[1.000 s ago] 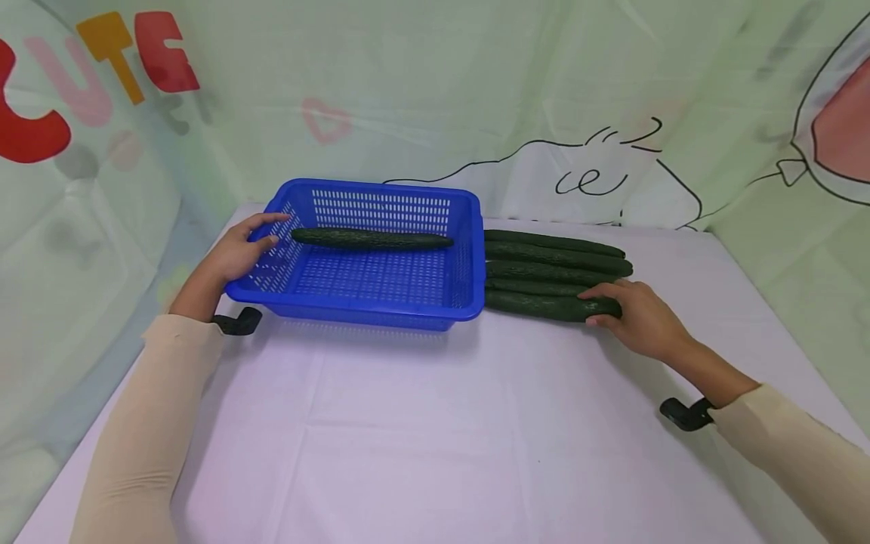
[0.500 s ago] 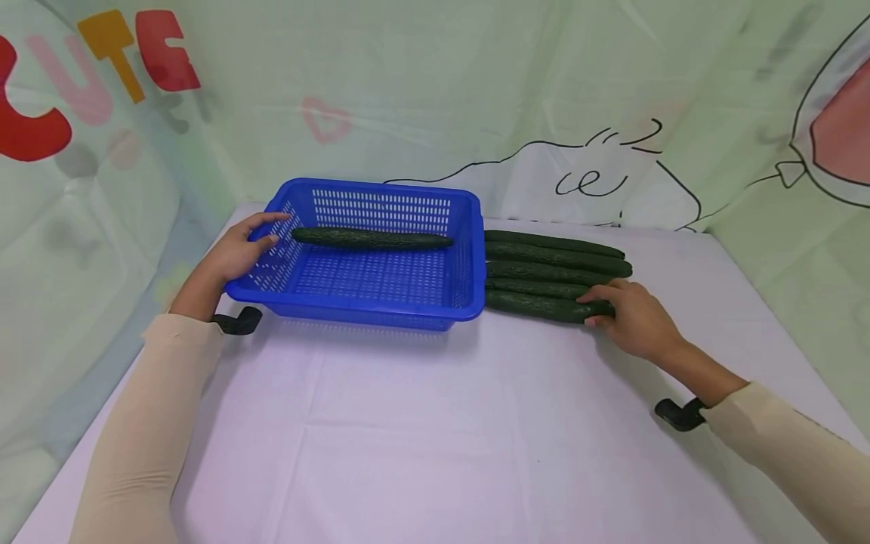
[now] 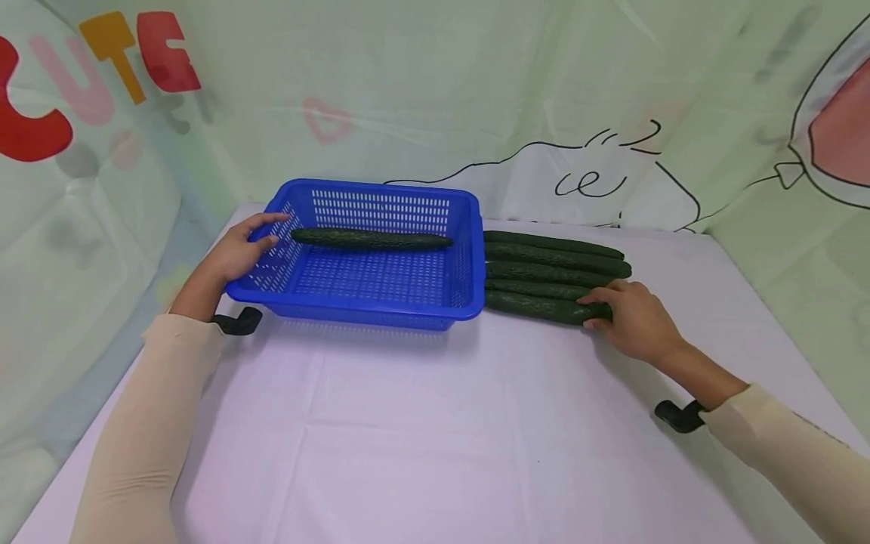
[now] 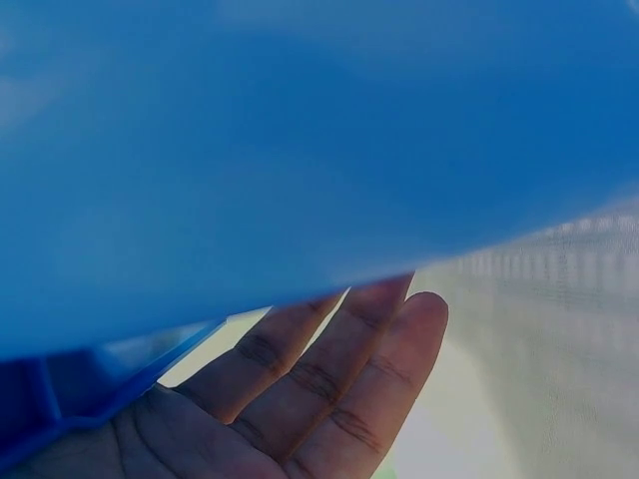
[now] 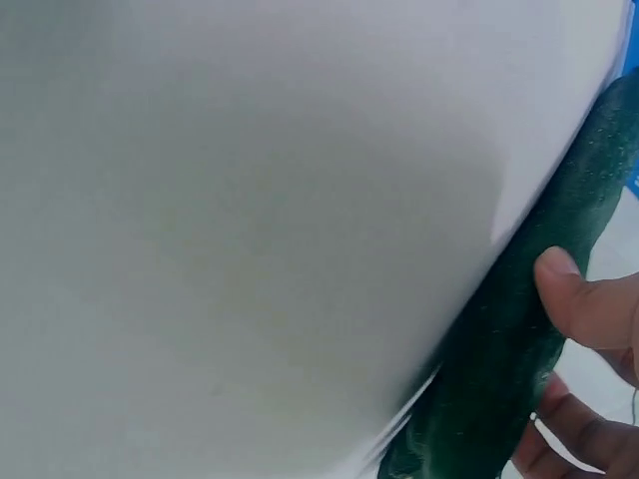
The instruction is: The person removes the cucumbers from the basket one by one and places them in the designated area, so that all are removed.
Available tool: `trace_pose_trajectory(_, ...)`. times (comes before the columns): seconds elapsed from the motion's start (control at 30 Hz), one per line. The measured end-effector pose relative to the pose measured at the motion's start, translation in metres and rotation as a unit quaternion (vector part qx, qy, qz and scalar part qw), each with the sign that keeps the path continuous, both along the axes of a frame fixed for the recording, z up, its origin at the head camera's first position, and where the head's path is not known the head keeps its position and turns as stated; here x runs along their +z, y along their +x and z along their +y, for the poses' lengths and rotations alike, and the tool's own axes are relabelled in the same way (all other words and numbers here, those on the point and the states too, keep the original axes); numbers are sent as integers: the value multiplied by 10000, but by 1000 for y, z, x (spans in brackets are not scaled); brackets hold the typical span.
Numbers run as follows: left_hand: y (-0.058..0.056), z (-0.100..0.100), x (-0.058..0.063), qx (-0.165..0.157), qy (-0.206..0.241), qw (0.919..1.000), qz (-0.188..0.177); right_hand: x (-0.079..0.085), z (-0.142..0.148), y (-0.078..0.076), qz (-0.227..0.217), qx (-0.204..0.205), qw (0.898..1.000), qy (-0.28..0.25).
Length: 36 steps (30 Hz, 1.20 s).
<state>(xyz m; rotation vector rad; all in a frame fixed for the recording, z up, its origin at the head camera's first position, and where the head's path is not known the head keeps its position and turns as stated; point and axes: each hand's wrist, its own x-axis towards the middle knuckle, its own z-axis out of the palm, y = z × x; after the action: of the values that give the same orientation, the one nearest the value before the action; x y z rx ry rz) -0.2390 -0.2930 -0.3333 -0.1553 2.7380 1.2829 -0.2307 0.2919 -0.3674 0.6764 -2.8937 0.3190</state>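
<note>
Between the thumb and fingers of my right hand [image 3: 637, 321] is the right end of the nearest dark green cucumber [image 3: 544, 307]. The right wrist view shows the thumb lying on top of this cucumber [image 5: 509, 329] and the fingers along its far side. Its left end reaches the blue plastic basket [image 3: 360, 304]. My left hand [image 3: 234, 253] holds the basket's left rim, and in the left wrist view its fingers [image 4: 364, 399] are partly hidden by blue plastic. One cucumber [image 3: 370, 239] lies lengthwise inside the basket.
Several more cucumbers [image 3: 560, 259] lie side by side behind the gripped one, right of the basket. A pale cloth covers the table [image 3: 421, 438]. Printed curtains [image 3: 421, 91] stand at the back and sides.
My right hand has shifted slightly left along the nearest cucumber, whose right end has turned a little toward me. The left hand and basket have stayed put.
</note>
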Motion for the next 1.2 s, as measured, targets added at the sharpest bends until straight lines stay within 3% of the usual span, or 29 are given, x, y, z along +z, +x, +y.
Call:
trace_pose_trajectory(0.17, 1, 0, 1, -15, -11, 10000, 2, 3, -2, 3, -25, -54, 9997, 245)
trace_pose_trajectory(0.47, 0, -1, 1, -56, -18, 10000, 15, 9, -2, 8, -72, -89, 9997, 210)
trace_pose_trajectory(0.73, 0, -1, -1, -92, -45, 9999, 70, 29, -14, 14, 84, 134, 9998, -84)
trace_pose_trajectory(0.97, -1, -1, 0, -143, -143, 9998, 83, 62, -50, 8, 579, 847, 9933, -530)
trace_pose_trajectory(1.2, -1, -1, -1, -135, -190, 9997, 90, 87, -113, -10, 249, 1159, 9924, -343)
